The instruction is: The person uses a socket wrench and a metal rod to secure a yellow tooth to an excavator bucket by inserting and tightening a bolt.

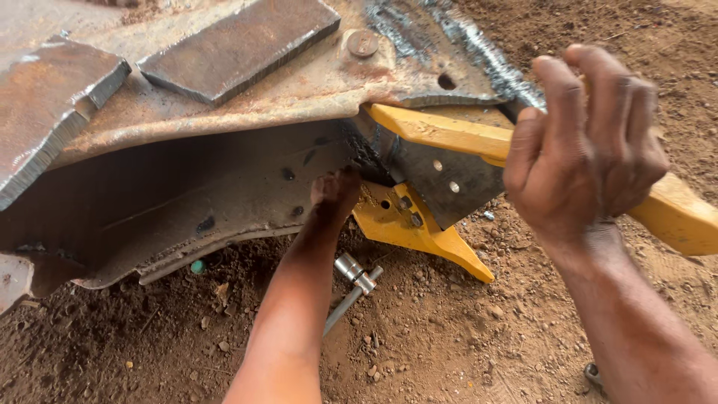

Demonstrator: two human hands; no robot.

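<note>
A rusty steel bucket edge (247,172) spans the upper frame, with a yellow tooth piece (419,224) fitted at its corner. My left hand (335,193) reaches under the steel edge next to the yellow piece; its fingers are hidden behind the metal. My right hand (587,142) is closed around a yellow bar (449,133) that lies over the top of the corner. Bolt holes and a bolt head (363,43) show on the steel.
A silver socket wrench (355,280) lies on the reddish dirt below my left arm. Thick steel plates (239,41) are welded on top of the bucket. A small teal object (197,265) sits in the soil under the edge.
</note>
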